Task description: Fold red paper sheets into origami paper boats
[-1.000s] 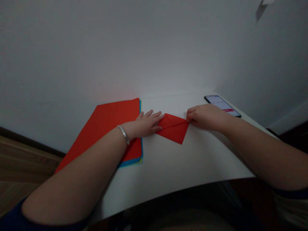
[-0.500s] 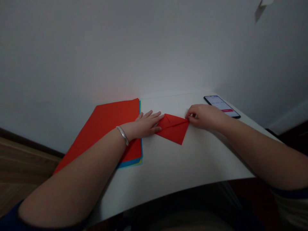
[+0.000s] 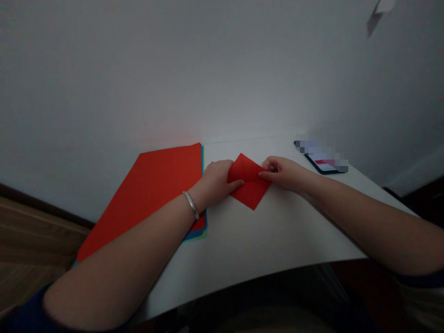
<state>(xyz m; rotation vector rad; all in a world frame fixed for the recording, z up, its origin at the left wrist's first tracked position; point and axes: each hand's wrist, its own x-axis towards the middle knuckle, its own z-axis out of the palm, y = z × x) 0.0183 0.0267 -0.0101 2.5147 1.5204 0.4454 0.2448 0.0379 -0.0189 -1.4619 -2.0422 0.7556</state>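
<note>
Red folded paper (image 3: pixel 252 189), clamped at one corner by the left hand (image 3: pixel 218 181) and pinched at the opposite corner by the right hand (image 3: pixel 280 172), so stretched between both, likely to stop the folded layers slipping. Stacked colored sheets (image 3: pixel 152 180) just left of the left hand, phone (image 3: pixel 321 161) beyond the right hand, apparently placed aside for working room.

The folded paper (image 3: pixel 252 192) is over the table (image 3: pixel 249 249), the left hand (image 3: pixel 217 181) at its left corner, the right hand (image 3: pixel 287 172) at its right. On the table, left of the folded paper, lies the sheet stack (image 3: pixel 159 180); the phone (image 3: pixel 322 163) lies to its right, past the right hand; behind it, the wall (image 3: pixel 222 69).
</note>
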